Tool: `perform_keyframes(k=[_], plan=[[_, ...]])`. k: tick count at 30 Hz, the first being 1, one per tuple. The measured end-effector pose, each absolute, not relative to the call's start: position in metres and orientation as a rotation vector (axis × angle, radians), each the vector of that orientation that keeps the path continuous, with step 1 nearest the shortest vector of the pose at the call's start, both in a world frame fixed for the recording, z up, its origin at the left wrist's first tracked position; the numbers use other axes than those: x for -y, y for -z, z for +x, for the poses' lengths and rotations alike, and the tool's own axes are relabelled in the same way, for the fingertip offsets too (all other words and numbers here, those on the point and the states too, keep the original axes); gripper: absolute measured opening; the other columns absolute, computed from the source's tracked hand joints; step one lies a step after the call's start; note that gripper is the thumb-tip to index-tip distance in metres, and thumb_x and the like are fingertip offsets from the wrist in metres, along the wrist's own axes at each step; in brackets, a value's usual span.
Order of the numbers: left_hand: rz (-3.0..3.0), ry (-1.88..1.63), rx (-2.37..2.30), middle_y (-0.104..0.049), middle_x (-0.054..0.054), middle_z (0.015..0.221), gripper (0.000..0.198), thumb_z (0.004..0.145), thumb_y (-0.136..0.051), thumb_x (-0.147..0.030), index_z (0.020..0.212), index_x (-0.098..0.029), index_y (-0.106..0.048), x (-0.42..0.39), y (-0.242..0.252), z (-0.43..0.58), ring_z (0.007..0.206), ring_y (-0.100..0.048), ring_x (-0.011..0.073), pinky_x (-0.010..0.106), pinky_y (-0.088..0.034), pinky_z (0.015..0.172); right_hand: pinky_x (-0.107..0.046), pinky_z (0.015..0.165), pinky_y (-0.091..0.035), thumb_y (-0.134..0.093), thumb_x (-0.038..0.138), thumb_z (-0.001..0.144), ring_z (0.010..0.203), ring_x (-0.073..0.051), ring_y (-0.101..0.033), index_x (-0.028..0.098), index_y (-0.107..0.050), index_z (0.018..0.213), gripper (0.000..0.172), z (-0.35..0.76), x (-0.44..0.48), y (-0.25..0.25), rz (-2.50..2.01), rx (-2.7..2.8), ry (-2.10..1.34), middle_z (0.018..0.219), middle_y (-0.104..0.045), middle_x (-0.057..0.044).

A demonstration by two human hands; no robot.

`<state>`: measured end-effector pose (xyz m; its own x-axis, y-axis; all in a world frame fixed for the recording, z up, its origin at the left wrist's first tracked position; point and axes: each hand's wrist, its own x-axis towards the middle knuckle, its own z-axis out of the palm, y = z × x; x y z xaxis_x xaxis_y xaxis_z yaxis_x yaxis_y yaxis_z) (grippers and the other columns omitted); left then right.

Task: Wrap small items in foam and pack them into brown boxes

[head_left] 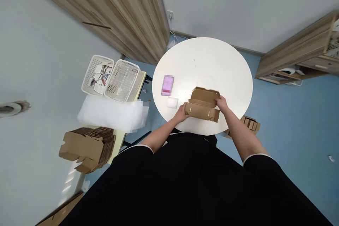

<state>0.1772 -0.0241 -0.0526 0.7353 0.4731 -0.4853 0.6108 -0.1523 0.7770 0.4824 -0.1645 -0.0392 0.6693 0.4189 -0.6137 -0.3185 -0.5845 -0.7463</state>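
A brown cardboard box, partly folded with its lid flap raised, is held over the near part of the round white table. My left hand grips its left end, fingers closed around the cardboard. At the box's right end my right hand is closed on the edge near the lid. Left of the box lies a small white square piece, its material unclear. Just beyond that is a purple rectangular item, blurred by pixelation.
On a side table at left stand two white plastic baskets with small items. Beside them lie a stack of white translucent sheets and a pile of flat cardboard boxes. More cardboard boxes sit low at right. A wooden cabinet rises behind.
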Motion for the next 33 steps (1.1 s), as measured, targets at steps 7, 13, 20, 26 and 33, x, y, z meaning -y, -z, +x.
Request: perform_keyframes(k=[7, 13, 20, 26, 33], plan=[[1.690, 0.089, -0.873, -0.046, 0.022, 0.155, 0.121, 0.072, -0.091, -0.033, 0.168, -0.020, -0.017, 0.025, 0.053, 0.183, 0.142, -0.046, 0.0374, 0.053, -0.039, 0.118, -0.039, 0.070, -0.058, -0.068, 0.029, 0.067, 0.080, -0.024, -0.066, 0.023, -0.066, 0.090, 0.024, 0.447, 0.199, 0.017, -1.822, -0.059, -1.021, 0.084, -0.072, -0.003], [1.810, 0.127, -0.799, -0.051, 0.019, 0.149, 0.092, 0.078, -0.085, -0.032, 0.159, -0.021, -0.042, 0.029, 0.055, 0.183, 0.137, -0.051, 0.0362, 0.052, -0.042, 0.115, -0.043, 0.077, -0.062, -0.067, 0.032, 0.075, 0.090, -0.028, -0.071, 0.022, -0.068, 0.096, 0.024, 0.435, 0.209, 0.031, -1.898, -0.122, -1.021, 0.092, -0.076, -0.007], [1.916, 0.223, -0.680, -0.044, 0.012, 0.149, 0.068, 0.088, -0.069, -0.024, 0.154, -0.029, -0.051, 0.032, 0.048, 0.179, 0.124, -0.061, 0.0296, 0.044, -0.050, 0.109, -0.043, 0.073, -0.063, -0.064, 0.032, 0.079, 0.086, -0.028, -0.073, 0.019, -0.067, 0.099, 0.024, 0.434, 0.200, 0.043, -1.960, -0.198, -1.006, 0.095, -0.076, -0.010], [2.275, 0.480, -0.498, -0.045, 0.014, 0.143, 0.067, 0.089, -0.064, -0.026, 0.154, -0.025, -0.048, 0.035, 0.025, 0.192, 0.115, -0.063, 0.0305, 0.042, -0.055, 0.096, -0.039, 0.071, -0.062, -0.062, 0.028, 0.081, 0.086, -0.026, -0.072, 0.019, -0.066, 0.102, 0.023, 0.436, 0.189, 0.034, -2.027, -0.186, -1.064, 0.099, -0.076, -0.010], [2.449, 0.662, -0.451, -0.051, 0.019, 0.134, 0.054, 0.093, -0.056, -0.037, 0.142, -0.013, -0.053, 0.038, 0.009, 0.207, 0.115, -0.060, 0.0355, 0.045, -0.052, 0.093, -0.040, 0.097, -0.055, -0.064, 0.037, 0.083, 0.106, -0.026, -0.068, 0.021, -0.068, 0.116, 0.037, 0.436, 0.203, 0.010, -2.067, 0.145, -0.964, 0.120, -0.074, -0.009]])
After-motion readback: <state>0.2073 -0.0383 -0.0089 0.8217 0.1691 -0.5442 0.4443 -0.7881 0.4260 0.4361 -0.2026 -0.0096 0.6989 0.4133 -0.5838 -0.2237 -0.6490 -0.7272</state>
